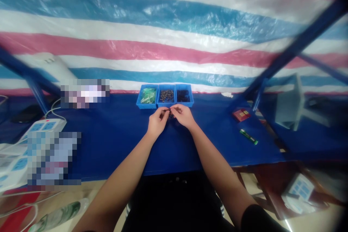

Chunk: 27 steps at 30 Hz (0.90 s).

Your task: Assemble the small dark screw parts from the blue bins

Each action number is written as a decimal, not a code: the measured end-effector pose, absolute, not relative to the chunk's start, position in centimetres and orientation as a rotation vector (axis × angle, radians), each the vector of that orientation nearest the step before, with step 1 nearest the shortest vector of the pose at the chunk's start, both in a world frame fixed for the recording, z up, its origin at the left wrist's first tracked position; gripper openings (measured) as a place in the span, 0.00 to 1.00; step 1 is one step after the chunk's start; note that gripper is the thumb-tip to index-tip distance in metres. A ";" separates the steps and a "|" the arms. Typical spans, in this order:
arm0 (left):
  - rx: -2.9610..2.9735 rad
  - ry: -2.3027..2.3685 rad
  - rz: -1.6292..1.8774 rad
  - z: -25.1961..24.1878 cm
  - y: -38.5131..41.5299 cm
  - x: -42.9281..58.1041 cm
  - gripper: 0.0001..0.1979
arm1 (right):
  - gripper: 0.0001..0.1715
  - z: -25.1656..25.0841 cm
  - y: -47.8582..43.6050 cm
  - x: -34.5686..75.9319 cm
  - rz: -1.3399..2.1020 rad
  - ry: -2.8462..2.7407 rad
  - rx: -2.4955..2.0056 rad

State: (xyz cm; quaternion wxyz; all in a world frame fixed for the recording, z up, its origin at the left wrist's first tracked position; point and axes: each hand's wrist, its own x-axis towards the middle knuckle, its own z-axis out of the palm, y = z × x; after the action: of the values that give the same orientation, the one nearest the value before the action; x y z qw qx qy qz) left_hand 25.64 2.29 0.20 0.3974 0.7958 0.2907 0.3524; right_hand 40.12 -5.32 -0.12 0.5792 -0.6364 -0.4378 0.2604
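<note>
While your left hand [157,122] and right hand [184,115] meet fingertip to fingertip, both pinch closed on a small dark piece [171,113], too tiny to tell its shape. You hold it just in front of the middle bin [166,104], one of three boxy blue plastic trays on the smooth blue table cover [114,141], filled with small beady bits.

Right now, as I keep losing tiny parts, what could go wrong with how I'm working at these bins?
1. The small dark part pinched between left hand and right hand sits above the blue table, not a bin; it could drop and roll away.
2. The middle bin stands just beyond the knuckles; a nudge might spill it.
</note>
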 end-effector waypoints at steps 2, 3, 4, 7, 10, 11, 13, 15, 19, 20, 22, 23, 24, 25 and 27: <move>2.008 0.734 0.890 0.2 2.3 25.6 0.12 | 0.14 -0.2 -5.4 40.1 0.573 -1.041 -1.514; 2.006 0.733 0.890 0.3 2.3 25.6 0.12 | 0.14 -0.2 -5.4 40.1 0.560 -1.052 -1.520; 2.006 0.736 0.893 0.3 2.2 25.6 0.12 | 0.14 -0.3 -5.4 40.1 0.552 -1.061 -1.523; 2.013 0.759 0.916 0.5 2.2 25.6 0.12 | 0.13 -0.4 -5.4 40.2 0.550 -1.067 -1.526; 2.007 0.768 0.913 0.6 2.1 25.6 0.11 | 0.13 -0.4 -5.4 40.2 0.555 -1.063 -1.530; 2.004 0.765 0.905 0.6 2.1 25.6 0.11 | 0.13 -0.4 -5.4 40.2 0.553 -1.061 -1.531; 1.999 0.760 0.898 0.5 2.1 25.6 0.11 | 0.13 -0.3 -5.5 40.3 0.545 -1.059 -1.533; 1.996 0.756 0.899 0.5 2.1 25.6 0.11 | 0.13 -0.2 -5.5 40.2 0.534 -1.054 -1.537; 2.006 0.769 0.918 0.7 2.1 25.6 0.11 | 0.13 0.1 -5.5 40.1 0.544 -1.046 -1.534; 2.009 0.772 0.924 0.7 2.1 25.6 0.11 | 0.13 0.1 -5.6 40.1 0.551 -1.044 -1.524; 2.008 0.774 0.930 0.8 2.0 25.6 0.11 | 0.12 0.1 -5.6 40.0 0.560 -1.036 -1.501; 2.005 0.773 0.932 0.8 2.0 25.6 0.11 | 0.12 0.1 -5.6 40.0 0.562 -1.031 -1.493; 2.003 0.773 0.933 0.9 2.0 25.6 0.11 | 0.12 0.1 -5.5 40.0 0.565 -1.026 -1.487; 2.001 0.775 0.934 0.9 2.0 25.6 0.11 | 0.12 0.1 -5.5 39.9 0.569 -1.020 -1.484; 2.002 0.775 0.941 0.9 2.0 25.6 0.11 | 0.12 0.2 -5.5 39.9 0.585 -1.013 -1.473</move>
State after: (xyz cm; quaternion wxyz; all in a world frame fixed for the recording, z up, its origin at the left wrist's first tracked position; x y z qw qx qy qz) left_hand 25.58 2.01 0.93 0.3882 0.7872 0.3048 0.3698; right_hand 39.89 -5.51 0.17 0.5893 -0.6328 -0.4349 0.2514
